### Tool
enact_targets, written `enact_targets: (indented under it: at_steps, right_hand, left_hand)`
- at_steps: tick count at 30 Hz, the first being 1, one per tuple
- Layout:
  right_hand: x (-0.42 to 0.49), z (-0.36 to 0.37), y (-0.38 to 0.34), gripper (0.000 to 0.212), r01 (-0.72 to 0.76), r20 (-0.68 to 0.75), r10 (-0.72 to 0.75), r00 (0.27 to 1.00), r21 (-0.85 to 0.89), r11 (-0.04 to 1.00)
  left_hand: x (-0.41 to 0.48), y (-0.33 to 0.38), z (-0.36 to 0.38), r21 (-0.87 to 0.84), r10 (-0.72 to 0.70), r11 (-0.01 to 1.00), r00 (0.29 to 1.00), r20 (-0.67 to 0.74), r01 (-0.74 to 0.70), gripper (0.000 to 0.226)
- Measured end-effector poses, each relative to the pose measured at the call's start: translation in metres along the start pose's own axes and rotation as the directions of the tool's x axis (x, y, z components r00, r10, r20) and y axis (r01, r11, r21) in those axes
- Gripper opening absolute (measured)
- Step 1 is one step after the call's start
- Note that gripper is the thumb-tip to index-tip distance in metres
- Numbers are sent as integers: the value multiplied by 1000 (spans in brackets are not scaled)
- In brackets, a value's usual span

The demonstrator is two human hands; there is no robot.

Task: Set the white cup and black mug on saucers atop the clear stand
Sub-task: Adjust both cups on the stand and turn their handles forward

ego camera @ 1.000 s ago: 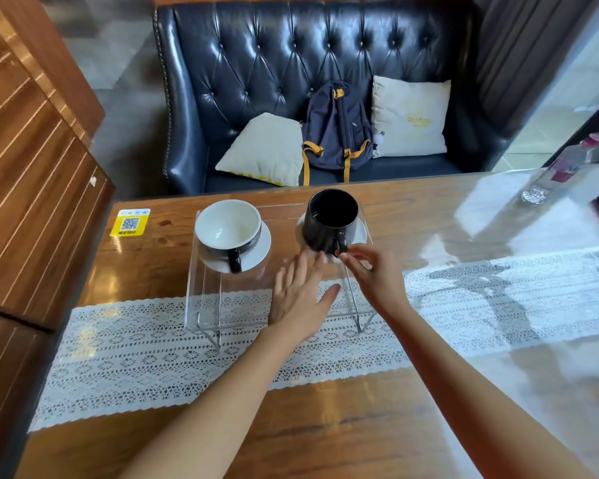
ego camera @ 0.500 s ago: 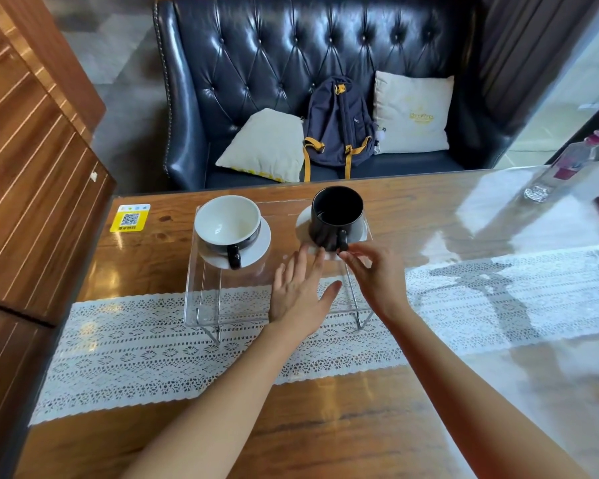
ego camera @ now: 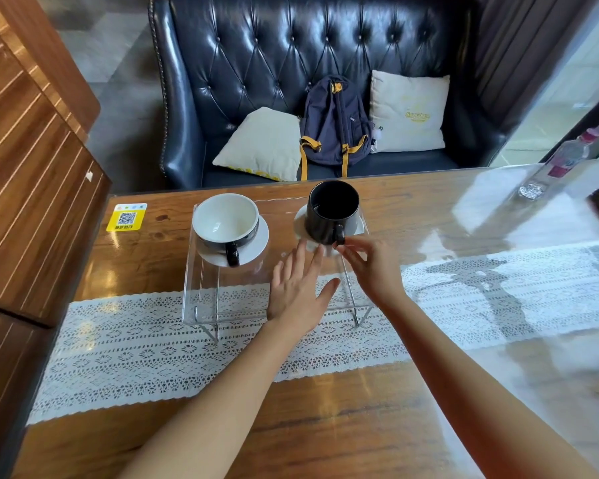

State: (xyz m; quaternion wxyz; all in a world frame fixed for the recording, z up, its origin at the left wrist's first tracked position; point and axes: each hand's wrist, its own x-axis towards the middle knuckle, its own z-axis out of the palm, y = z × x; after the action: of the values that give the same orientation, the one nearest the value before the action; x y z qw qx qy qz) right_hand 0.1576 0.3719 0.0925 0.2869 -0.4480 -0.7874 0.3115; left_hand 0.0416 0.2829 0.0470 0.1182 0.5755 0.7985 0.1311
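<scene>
A yellow sticker (ego camera: 126, 217) bearing a QR code sits at the tabletop's (ego camera: 325, 426) far left corner. Its lettering is illegible. The yellow print on the right cushion (ego camera: 408, 112) is too blurred to read.

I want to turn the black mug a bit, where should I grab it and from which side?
Take the black mug by its handle, coming from the near side. The handle points toward the person, just beyond the right hand, and the mug stands upright on its saucer, so a pinch there should turn it.

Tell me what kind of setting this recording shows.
Probably a cafe or restaurant booth: a tufted leather sofa faces a wooden table with a QR code sticker and a lace runner.
</scene>
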Motion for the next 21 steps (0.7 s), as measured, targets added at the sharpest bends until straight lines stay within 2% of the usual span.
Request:
enact_targets:
  at_steps: [10, 15, 17, 19, 21]
  right_hand:
    - [-1, 1, 2, 21, -3, -17, 3, 1000, 23, 1000]
    - [-4, 0, -1, 24, -52, 23, 51, 998, 64, 997]
    - [-10, -2, -5, 30, -65, 46, 60, 997, 121, 991]
    - [-25, -9, -7, 37, -68, 27, 63, 998, 217, 974]
    - [-51, -19, -2, 33, -84, -9, 90, 996, 290, 953]
  left_hand:
    - [1, -2, 1, 2, -10, 1000, 1000, 7, 10, 68]
    - [0, -1, -1, -12, -15, 1000, 1000, 10, 15, 67]
    - [-5, 1, -7, -109, -2, 994, 998, -56, -4, 62]
    - [-19, 5, -19, -254, 62, 960, 973, -224, -120, 54]
    - [-46, 2, -24, -365, 85, 904, 931, -356, -222, 46]
